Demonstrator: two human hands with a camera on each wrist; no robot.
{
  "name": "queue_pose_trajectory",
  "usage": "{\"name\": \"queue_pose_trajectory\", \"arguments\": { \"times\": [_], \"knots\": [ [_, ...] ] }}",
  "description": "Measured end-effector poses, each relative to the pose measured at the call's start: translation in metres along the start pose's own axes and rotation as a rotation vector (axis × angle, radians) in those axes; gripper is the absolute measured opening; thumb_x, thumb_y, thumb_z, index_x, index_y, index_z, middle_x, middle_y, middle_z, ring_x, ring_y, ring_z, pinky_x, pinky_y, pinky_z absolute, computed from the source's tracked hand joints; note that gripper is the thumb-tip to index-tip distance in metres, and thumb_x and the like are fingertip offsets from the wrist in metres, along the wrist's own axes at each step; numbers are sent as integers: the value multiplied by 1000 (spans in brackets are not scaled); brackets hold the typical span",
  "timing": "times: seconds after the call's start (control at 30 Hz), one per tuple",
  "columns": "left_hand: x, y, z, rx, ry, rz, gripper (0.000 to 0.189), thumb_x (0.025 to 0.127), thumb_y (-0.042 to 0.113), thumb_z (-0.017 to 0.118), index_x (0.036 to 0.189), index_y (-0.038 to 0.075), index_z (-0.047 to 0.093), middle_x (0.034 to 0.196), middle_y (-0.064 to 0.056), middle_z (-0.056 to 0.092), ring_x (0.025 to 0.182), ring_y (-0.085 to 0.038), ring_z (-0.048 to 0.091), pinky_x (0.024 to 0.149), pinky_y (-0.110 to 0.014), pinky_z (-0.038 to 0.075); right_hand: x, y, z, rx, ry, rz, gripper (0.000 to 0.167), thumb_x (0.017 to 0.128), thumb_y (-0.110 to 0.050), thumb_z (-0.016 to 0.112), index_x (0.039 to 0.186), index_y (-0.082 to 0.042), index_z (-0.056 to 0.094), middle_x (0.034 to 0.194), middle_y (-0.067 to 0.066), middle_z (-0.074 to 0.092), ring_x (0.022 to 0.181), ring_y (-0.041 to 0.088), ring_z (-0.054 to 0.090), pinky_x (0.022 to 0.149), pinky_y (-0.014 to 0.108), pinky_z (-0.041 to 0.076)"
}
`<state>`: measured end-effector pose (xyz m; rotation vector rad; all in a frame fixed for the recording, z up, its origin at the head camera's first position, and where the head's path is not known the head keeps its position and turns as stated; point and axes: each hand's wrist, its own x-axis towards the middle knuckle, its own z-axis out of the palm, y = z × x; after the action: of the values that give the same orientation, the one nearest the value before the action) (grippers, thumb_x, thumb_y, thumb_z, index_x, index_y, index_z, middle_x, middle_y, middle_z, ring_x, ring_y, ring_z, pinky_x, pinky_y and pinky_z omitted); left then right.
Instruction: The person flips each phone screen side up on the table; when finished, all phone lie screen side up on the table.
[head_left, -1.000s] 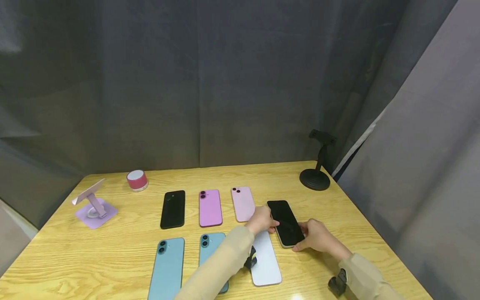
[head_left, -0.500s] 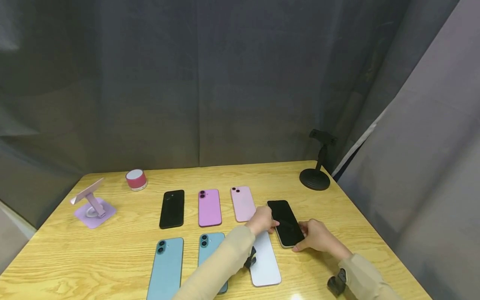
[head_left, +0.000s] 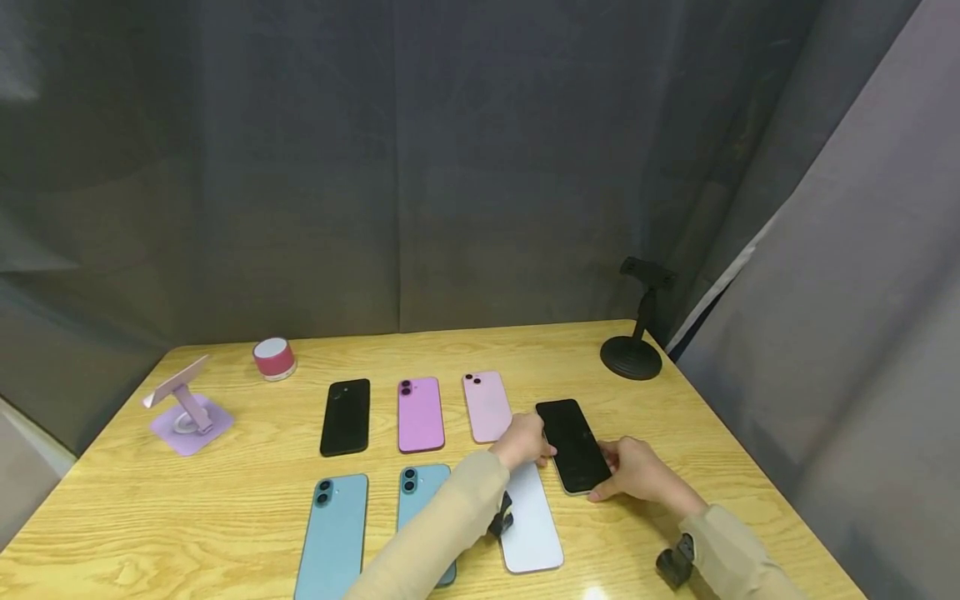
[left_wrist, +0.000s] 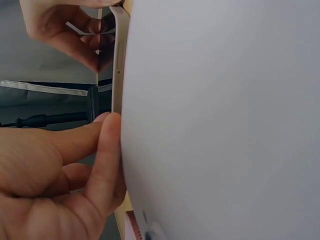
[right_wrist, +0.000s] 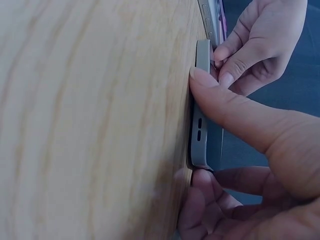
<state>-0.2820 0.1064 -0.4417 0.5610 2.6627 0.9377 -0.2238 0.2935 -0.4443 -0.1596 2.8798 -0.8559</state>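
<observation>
A smartphone with a dark screen facing up [head_left: 573, 446] lies aslant at the right of the row, between both hands. My left hand [head_left: 522, 442] pinches its left side with thumb and forefinger; the left wrist view shows those fingertips at the phone's pale frame [left_wrist: 119, 65]. At the near right corner, my right hand [head_left: 637, 472] grips the same phone. Its thumb presses the bottom edge [right_wrist: 200, 107] in the right wrist view, while the other fingers curl at the right side. Beneath the left wrist is a white phone [head_left: 534, 525], which fills much of the left wrist view.
Left of the hands lie a pale pink phone [head_left: 487, 408], a purple phone [head_left: 421, 417], a black phone [head_left: 346, 418] and two blue phones [head_left: 333, 533]. A lilac stand [head_left: 192, 417] and pink-and-white cylinder [head_left: 274, 360] are at far left. A black stand [head_left: 632, 358] occupies the back right corner.
</observation>
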Motion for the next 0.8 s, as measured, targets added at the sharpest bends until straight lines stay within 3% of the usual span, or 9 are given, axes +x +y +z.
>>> {"name": "queue_pose_trajectory", "arguments": {
  "times": [0.33,0.5,0.7,0.8],
  "knots": [
    [1,0,0,12,19,-1,16,84,12,74,82,0,63,60,-5,68,54,-13,66,73,-18,51,1,-3,-2,-1,-30,-16,83,56,-21,93,124,10,57,77,2,56,70,16,46,63,28,37],
    [-1,-5,-6,-55,33,6,20,81,8,76,88,-5,63,61,-9,68,57,-16,69,66,-17,53,1,-13,-11,-40,-87,9,80,58,-23,92,120,13,57,88,8,65,79,20,56,71,35,49],
    [1,-17,-17,-147,87,29,38,83,5,73,114,-13,61,82,-17,72,60,-18,70,60,-17,54,6,-27,-19,-102,-66,46,78,68,-23,87,125,16,51,93,13,65,81,22,59,71,37,53],
    [2,-21,-26,-164,131,36,36,85,5,71,115,-12,62,95,-21,71,63,-19,70,56,-18,53,15,-38,-17,-98,-32,34,70,74,-24,83,125,14,53,94,12,64,79,20,57,68,34,51]
  ]
}}
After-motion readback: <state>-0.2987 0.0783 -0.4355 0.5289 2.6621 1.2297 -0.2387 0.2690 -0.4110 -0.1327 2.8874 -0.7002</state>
